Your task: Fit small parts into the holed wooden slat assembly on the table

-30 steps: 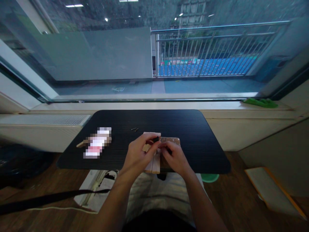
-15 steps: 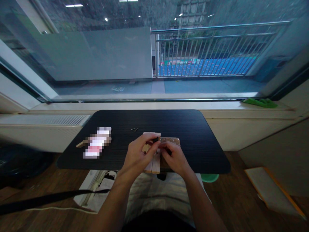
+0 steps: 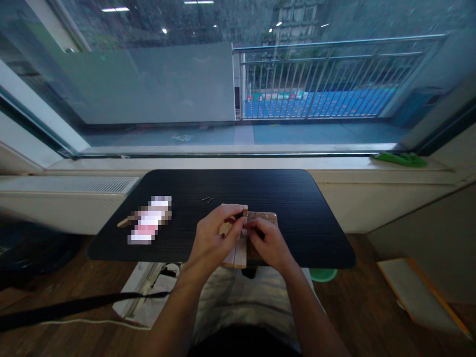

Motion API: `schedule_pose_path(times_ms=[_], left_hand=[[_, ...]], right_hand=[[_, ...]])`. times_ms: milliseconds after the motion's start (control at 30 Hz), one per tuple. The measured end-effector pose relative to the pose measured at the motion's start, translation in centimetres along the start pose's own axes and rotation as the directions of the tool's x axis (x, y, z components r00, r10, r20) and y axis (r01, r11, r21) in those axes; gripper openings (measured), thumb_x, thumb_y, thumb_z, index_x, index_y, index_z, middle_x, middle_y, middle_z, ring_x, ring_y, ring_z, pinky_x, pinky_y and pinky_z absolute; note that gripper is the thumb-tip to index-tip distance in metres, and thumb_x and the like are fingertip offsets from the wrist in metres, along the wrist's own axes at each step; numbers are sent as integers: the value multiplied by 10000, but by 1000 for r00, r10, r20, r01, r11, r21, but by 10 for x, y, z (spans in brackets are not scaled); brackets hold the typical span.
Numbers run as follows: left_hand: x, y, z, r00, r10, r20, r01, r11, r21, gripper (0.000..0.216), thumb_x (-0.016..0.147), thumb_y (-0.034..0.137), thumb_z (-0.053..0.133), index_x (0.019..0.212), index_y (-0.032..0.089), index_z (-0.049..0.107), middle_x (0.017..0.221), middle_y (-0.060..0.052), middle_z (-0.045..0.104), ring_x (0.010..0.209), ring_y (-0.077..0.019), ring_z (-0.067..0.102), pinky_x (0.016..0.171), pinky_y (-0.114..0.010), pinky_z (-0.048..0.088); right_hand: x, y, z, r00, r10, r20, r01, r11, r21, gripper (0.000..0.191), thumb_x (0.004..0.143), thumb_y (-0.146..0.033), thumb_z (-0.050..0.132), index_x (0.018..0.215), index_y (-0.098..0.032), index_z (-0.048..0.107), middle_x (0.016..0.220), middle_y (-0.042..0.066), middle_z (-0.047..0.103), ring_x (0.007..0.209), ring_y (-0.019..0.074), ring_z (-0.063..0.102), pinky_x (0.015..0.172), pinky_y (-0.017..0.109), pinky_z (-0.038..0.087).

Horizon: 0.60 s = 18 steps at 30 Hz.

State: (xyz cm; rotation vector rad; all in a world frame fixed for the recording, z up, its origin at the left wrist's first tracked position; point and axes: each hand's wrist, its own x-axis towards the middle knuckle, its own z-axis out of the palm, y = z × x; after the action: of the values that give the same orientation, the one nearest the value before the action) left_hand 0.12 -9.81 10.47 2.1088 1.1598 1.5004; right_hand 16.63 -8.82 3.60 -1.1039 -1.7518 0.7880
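At the near edge of the black table, my left hand (image 3: 215, 232) is closed, thumb and index finger pinched around a small dark piece (image 3: 239, 215). What it is cannot be made out. Under these fingers lies a pale wooden block (image 3: 240, 255) with a dark line along it. From the other side my right hand (image 3: 270, 244) comes in with its fingertips together, close to the left thumb; anything between them is hidden. Partly beneath the right hand is a brown wooden block (image 3: 268, 216), touching or nearly touching the pale one.
Several small thin metal pieces (image 3: 207, 200), like nails or screws, lie on the black table (image 3: 297, 198). To the left is a pixelated item (image 3: 150, 220) beside a wooden stick (image 3: 124, 223). A green cloth-like thing (image 3: 400, 158) rests on the windowsill. A green basin (image 3: 323, 274) shows below the table.
My right fingertips have shifted very slightly toward the left thumb. Both hands otherwise stay at the same place over the blocks.
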Motion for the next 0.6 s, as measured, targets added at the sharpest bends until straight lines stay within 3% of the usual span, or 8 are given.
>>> schedule_pose_path(times_ms=[333,600], left_hand=[[2,1,-1,999,51,-17,-51,999,-6,154,872,148,651,1002,190,720,1000,-63,774,877,-157,736,736,-245,633],[1,0,-2,1000,21,-11,-21,1000,0,161,866,149,647,1007,190,713,987,-53,777,860,-152,740,734,-234,631]], right_hand=[[0,-1,-1,1000,-2,4,2,1000,2,208,863,-131,527,912,-220,709,932,49,759,902,202,694,866,376,521],[0,-1,0,999,49,-8,-49,999,-20,80,870,-197,597,856,-214,674,814,28,722,752,179,650,721,316,500]])
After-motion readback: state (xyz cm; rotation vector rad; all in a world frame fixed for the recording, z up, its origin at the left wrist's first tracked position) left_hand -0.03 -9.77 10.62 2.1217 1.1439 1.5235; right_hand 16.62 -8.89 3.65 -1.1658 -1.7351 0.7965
